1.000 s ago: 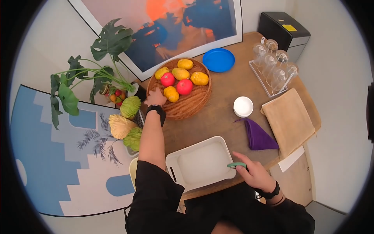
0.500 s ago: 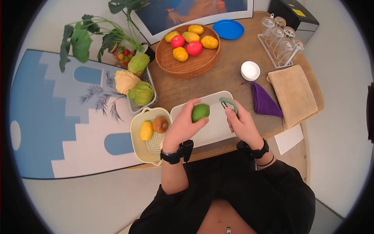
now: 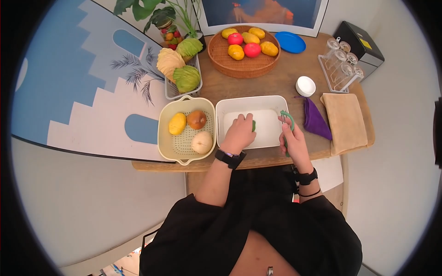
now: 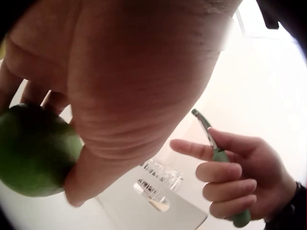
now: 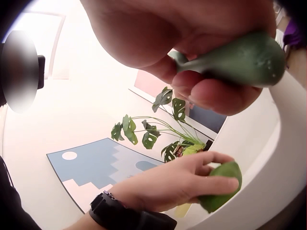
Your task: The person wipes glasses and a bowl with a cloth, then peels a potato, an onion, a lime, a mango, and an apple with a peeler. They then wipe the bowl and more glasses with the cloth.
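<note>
Head view: my left hand (image 3: 239, 132) grips the green fruit (image 3: 253, 125) over the white tray (image 3: 251, 102); my right hand (image 3: 291, 138) grasps the peeler (image 3: 286, 120). I'd steady the fruit, then stroke away from the fingers.

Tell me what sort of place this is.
Likely a home kitchen or dining corner set up for food prep: a wooden table carries a wicker fruit basket, a rack of glasses and a white tray, with framed art against the wall.
</note>
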`<state>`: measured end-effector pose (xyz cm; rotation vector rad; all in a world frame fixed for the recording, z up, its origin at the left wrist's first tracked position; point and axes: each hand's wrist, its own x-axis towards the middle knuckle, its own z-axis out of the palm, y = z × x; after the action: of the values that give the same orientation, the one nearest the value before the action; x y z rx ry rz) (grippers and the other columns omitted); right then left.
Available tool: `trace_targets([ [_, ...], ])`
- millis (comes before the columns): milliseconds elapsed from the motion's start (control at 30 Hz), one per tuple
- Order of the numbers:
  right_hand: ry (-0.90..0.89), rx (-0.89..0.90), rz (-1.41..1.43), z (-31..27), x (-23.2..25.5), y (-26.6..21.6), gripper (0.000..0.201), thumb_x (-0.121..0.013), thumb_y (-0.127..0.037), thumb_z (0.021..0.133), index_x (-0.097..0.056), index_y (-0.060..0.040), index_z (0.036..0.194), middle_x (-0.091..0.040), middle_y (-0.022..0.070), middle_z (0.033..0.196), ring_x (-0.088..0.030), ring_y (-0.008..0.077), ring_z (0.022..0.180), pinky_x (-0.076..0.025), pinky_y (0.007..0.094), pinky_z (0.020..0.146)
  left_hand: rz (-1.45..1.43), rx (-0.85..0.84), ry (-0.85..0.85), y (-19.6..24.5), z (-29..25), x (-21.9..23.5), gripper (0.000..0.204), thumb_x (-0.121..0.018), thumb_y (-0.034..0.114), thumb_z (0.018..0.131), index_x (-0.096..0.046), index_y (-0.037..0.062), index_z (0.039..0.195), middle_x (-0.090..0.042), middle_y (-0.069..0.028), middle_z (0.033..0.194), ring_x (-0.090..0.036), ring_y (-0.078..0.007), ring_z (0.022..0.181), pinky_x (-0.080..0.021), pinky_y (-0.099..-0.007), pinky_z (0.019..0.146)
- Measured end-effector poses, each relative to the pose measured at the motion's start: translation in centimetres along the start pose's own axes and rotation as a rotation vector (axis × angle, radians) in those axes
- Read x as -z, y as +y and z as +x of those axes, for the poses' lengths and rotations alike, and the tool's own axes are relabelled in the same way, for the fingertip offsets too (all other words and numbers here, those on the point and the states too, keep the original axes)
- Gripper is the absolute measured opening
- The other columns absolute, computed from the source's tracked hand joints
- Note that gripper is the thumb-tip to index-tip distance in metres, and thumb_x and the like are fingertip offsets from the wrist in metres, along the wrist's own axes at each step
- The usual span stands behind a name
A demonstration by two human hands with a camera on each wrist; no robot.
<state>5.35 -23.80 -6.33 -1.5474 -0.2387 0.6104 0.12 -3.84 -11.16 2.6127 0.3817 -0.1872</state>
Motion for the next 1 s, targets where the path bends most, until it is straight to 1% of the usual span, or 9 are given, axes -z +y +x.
trace_targets([
  [67, -0.014, -0.018, 0.068, 0.3, -0.2, 0.4, 0.039, -0.047, -0.03, 0.108, -0.052, -0.006, 0.138, -0.046, -0.0023, 0.059, -0.042, 0.0068, 0.044, -0.035, 0.0232, 0.041, -0.214, -0.171, 0.249, 0.9, -0.8, 0.2, 0.039, -0.061, 0.007, 0.084, -0.053, 0.0028, 0.122, -0.057, -0.0249, 0.111, -0.06, -0.0429, 0.106, -0.055, -0.0523, 0.084],
  [167, -0.052, 0.0, 0.125, 0.9, -1.3, 0.6, 0.036, -0.047, -0.031, 0.108, -0.054, -0.0056, 0.134, -0.047, -0.0009, 0.059, -0.044, 0.009, 0.045, -0.038, 0.0245, 0.043, 0.001, 0.046, 0.051, 0.1, -0.1, -1.2, 0.045, -0.063, 0.008, 0.083, -0.051, 0.0035, 0.126, -0.057, -0.0257, 0.111, -0.06, -0.0437, 0.106, -0.055, -0.0524, 0.086],
  [400, -0.054, 0.014, 0.304, 2.6, -2.7, 3.1, 0.034, -0.047, -0.031, 0.108, -0.054, -0.005, 0.129, -0.048, 0.0015, 0.058, -0.049, 0.0131, 0.046, -0.044, 0.0282, 0.047, -0.14, 0.062, 0.122, 1.5, -1.4, -0.1, 0.06, -0.07, 0.015, 0.08, -0.045, 0.0045, 0.134, -0.058, -0.0269, 0.118, -0.059, -0.0451, 0.112, -0.051, -0.0495, 0.094],
  [467, -0.085, -0.035, 0.336, 2.6, -2.7, 3.2, 0.033, -0.046, -0.03, 0.108, -0.054, -0.0045, 0.128, -0.048, 0.002, 0.057, -0.051, 0.0137, 0.047, -0.046, 0.029, 0.047, -0.493, -0.1, 0.345, 1.3, -2.0, 0.1, 0.062, -0.071, 0.013, 0.079, -0.044, 0.0037, 0.133, -0.059, -0.0279, 0.116, -0.06, -0.046, 0.11, -0.051, -0.0484, 0.093],
  [533, -0.116, -0.038, 0.297, 2.7, -2.8, 3.2, 0.034, -0.047, -0.027, 0.108, -0.052, -0.0038, 0.133, -0.051, 0.0034, 0.058, -0.053, 0.0146, 0.047, -0.047, 0.0293, 0.048, -0.574, -0.079, 0.284, 1.2, -2.3, -0.1, 0.062, -0.07, 0.009, 0.08, -0.042, 0.0029, 0.135, -0.061, -0.0233, 0.113, -0.063, -0.0392, 0.106, -0.051, -0.045, 0.092],
  [600, -0.119, -0.055, 0.212, 2.6, -3.4, 2.8, 0.039, -0.048, -0.024, 0.107, -0.048, -0.0034, 0.14, -0.054, 0.0049, 0.06, -0.053, 0.0148, 0.047, -0.047, 0.0293, 0.047, -1.049, -0.083, 0.134, 0.6, -2.2, -1.3, 0.058, -0.066, 0.006, 0.083, -0.043, 0.0039, 0.136, -0.06, -0.0156, 0.115, -0.065, -0.0289, 0.101, -0.052, -0.0432, 0.09],
  [633, -0.139, -0.05, 0.234, 2.9, -3.4, 3.1, 0.043, -0.05, -0.023, 0.106, -0.044, -0.0033, 0.145, -0.056, 0.0057, 0.061, -0.053, 0.0147, 0.046, -0.045, 0.0286, 0.044, -1.05, -0.082, 0.138, 0.4, -2.3, -2.0, 0.058, -0.066, 0.006, 0.083, -0.043, 0.0039, 0.136, -0.06, -0.0156, 0.115, -0.065, -0.0289, 0.101, -0.052, -0.0432, 0.09],
  [700, -0.164, -0.054, 0.212, 3.2, -3.5, 3.5, 0.044, -0.05, -0.023, 0.106, -0.044, -0.0032, 0.145, -0.056, 0.0057, 0.061, -0.052, 0.0144, 0.045, -0.043, 0.028, 0.042, -1.549, 0.075, -0.028, 0.8, -2.8, -1.6, 0.052, -0.062, 0.006, 0.089, -0.045, 0.0087, 0.138, -0.058, -0.0076, 0.12, -0.061, -0.019, 0.103, -0.052, -0.0409, 0.087],
  [1000, -0.231, -0.101, 0.181, 4.7, -3.7, 2.4, 0.046, -0.051, -0.026, 0.106, -0.047, -0.0047, 0.146, -0.056, 0.0053, 0.062, -0.049, 0.0107, 0.042, -0.038, 0.0252, 0.037, -1.403, 0.14, 0.032, 0.1, -1.9, -1.3, 0.045, -0.064, 0.02, 0.096, -0.044, 0.0159, 0.136, -0.058, -0.0035, 0.12, -0.057, -0.0139, 0.105, -0.049, -0.0323, 0.077],
])
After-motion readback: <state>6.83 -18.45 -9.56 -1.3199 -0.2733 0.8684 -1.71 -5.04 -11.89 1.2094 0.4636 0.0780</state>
